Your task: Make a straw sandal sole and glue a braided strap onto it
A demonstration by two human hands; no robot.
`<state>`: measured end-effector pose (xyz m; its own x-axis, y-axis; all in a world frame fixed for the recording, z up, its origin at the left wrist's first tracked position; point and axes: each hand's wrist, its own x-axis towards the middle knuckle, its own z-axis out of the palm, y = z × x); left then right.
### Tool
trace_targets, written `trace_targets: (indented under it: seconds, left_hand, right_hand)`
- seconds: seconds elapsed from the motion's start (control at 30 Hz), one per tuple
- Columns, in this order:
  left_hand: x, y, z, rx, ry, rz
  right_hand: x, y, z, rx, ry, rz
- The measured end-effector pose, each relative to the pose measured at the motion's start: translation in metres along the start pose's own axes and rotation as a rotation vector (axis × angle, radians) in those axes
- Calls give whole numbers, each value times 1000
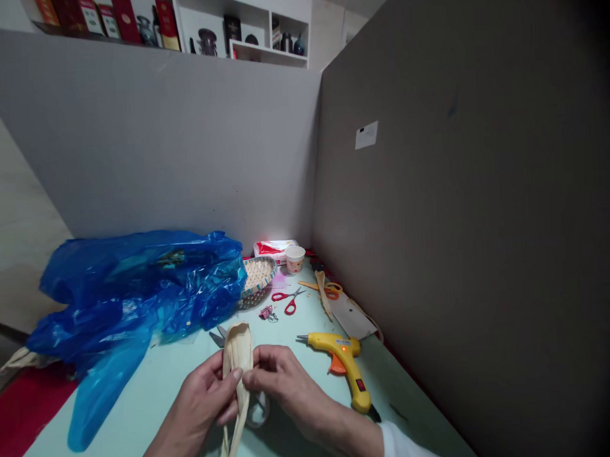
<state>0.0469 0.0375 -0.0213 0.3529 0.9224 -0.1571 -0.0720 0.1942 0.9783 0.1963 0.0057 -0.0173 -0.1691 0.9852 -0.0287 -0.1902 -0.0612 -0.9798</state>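
A pale dried corn husk [238,354] stands upright between both hands near the table's front edge, its tail trailing down toward me. My left hand [201,405] pinches its left edge with thumb and fingers. From the other side, my right hand [280,379] grips the husk, fingers curled. Beneath the hands lies a clear tape roll [258,410], partly hidden.
A yellow glue gun [342,364] lies right of my hands. Red scissors [286,299], orange scissors [330,289], a woven basket [257,277], a paper cup [295,259] and a blue plastic bag [137,288] sit farther back. Grey partitions wall the pale green table [141,401].
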Motion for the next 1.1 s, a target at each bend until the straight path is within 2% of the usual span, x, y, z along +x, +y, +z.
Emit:
trace_targets:
  seconds: [0.17,0.37,0.57,0.73,0.87,1.1]
  left_hand:
    - [-7,3,-3,-64,-76,-15]
    - [0,-2,0,-38,-35,7]
    - [-2,5,0,-29,-33,42]
    - [2,-5,-9,-43,-21,50]
    - [3,-10,-11,-65,-32,48]
    - [-6,1,-8,-139,-160,-42]
  right_hand:
    - [1,0,-1,164,-42,56]
    - [2,2,-1,193,-39,54]
    - [2,-1,0,119,-4,12]
    - [4,0,-1,-19,66,-28]
    - [4,2,-2,-33,19,-20]
    - [2,2,-2,-12,-41,2]
